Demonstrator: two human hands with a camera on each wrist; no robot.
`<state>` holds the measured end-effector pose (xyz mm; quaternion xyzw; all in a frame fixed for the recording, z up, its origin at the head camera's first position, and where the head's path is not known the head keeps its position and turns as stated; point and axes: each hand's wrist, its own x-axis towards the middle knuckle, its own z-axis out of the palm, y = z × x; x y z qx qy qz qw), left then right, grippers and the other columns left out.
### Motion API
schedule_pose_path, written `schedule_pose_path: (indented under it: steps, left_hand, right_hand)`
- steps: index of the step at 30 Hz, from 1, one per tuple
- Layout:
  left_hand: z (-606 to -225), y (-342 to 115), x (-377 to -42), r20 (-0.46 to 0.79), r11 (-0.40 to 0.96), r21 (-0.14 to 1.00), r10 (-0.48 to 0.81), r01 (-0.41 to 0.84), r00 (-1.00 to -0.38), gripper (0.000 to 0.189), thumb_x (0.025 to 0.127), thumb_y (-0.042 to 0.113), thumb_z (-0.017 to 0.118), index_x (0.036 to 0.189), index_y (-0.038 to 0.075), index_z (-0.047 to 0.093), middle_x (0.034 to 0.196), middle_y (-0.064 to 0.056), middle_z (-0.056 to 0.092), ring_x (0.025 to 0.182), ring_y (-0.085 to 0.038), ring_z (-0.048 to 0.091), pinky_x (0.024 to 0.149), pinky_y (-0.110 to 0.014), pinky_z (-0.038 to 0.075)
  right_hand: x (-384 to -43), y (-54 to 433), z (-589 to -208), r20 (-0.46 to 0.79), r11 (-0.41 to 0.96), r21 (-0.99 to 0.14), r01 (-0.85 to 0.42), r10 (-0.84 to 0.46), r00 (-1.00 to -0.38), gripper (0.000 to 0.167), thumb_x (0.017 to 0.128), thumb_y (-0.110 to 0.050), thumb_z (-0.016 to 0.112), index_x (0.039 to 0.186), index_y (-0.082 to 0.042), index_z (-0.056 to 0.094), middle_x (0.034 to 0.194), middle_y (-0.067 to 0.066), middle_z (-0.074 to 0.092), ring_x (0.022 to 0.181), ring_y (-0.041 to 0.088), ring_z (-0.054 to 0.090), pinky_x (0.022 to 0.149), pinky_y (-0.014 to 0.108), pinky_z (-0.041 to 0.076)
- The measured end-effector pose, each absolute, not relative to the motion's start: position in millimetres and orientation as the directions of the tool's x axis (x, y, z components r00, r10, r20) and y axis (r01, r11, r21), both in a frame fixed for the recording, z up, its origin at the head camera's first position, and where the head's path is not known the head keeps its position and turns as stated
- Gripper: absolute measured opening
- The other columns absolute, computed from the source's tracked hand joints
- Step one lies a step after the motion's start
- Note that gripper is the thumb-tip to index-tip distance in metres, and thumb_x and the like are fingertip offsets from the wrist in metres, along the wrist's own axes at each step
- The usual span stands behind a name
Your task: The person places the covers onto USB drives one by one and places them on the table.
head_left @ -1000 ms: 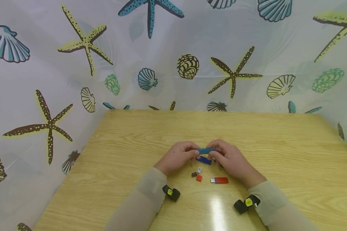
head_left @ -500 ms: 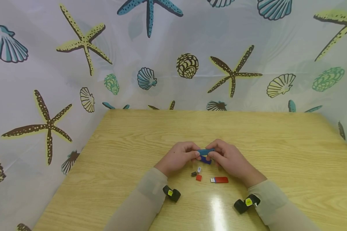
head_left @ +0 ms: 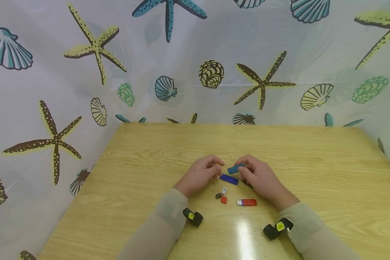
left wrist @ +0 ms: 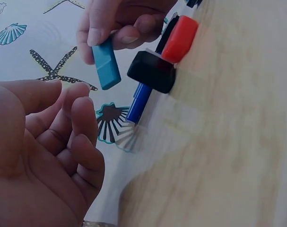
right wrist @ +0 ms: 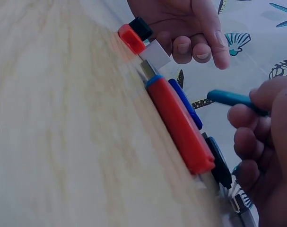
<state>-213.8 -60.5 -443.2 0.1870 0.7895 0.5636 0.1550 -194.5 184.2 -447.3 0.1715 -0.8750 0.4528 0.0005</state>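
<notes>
My right hand (head_left: 261,178) pinches a teal USB stick (head_left: 235,168) between thumb and fingers, above the table; no bare plug shows on it in the left wrist view. Slightly apart from its end, my left hand (head_left: 201,174) hovers with loosely bent fingers and nothing in them. A dark blue USB stick (head_left: 229,179) lies between and below the hands. Beside it, partly hidden by the right hand in the head view, is a black USB stick (right wrist: 219,161). Nearer me lies a red USB stick (head_left: 248,202), its metal plug bare and pointing left.
Three small caps sit in a cluster left of the red stick: a black cap (head_left: 218,195), a white cap (head_left: 224,190) and a red cap (head_left: 224,200). The wooden table (head_left: 143,144) backs onto a curtain (head_left: 188,54) printed with shells and starfish.
My left hand has let go of the teal USB stick and drawn a little left. The right hand keeps the stick and has shifted slightly right, uncovering more of the dark blue one.
</notes>
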Motion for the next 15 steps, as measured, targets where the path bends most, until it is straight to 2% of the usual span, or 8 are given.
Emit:
schedule_pose_path:
  steps: [7, 15]
  left_hand:
    - [-443.8, -61.0, -214.7, -0.049, 0.275, 0.957, 0.470, 0.094, -0.881, 0.025, 0.105, 0.028, 0.057, 0.119, 0.010, 0.067, 0.099, -0.001, 0.071, 0.091, -0.024, 0.064, 0.083, -0.038, 0.052]
    - [-443.0, -62.9, -215.5, -0.072, 0.315, 0.944, 0.487, 0.098, -0.871, 0.021, 0.105, 0.028, 0.058, 0.113, 0.014, 0.069, 0.096, 0.000, 0.069, 0.088, -0.022, 0.061, 0.081, -0.037, 0.050]
  right_hand:
    - [-198.0, 184.9, -450.0, 0.139, 0.622, -0.723, -0.302, -0.298, -0.944, 0.023, 0.103, -0.023, 0.060, 0.124, -0.016, 0.063, 0.079, -0.008, 0.067, 0.065, 0.016, 0.057, 0.064, 0.035, 0.045]
    - [-197.6, 184.8, -448.5, 0.149, 0.657, -0.692, -0.299, -0.275, -0.950, 0.016, 0.103, -0.026, 0.060, 0.117, -0.020, 0.066, 0.073, -0.005, 0.057, 0.057, 0.016, 0.049, 0.055, 0.032, 0.041]
